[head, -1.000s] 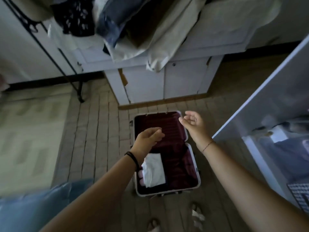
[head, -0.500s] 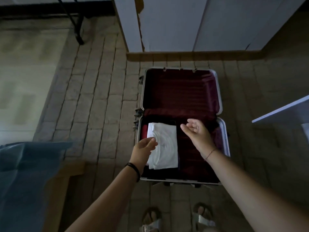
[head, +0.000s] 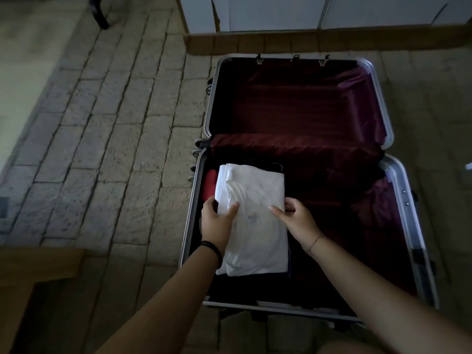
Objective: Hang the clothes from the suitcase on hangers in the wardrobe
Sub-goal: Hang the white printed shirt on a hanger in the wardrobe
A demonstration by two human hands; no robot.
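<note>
Over the near half of the suitcase (head: pixel 406 198), ur left hand (head: pixel 217 222) + right hand (head: pixel 295 219) pinch the folded white shirt (head: pixel 258 238) by its sides; uneven lift = prob unfolds.

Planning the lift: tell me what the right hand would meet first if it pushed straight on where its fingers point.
The white folded garment: the right hand grips its right edge, pointing forward and leftward across it. Beyond that, probably the left hand.

We could read no words, labels, brands or numbers anywhere. A faint grey mark on the folded white garment (head: pixel 258 241) in the suitcase (head: pixel 404 198) was too dim and small for us to make out.
</note>
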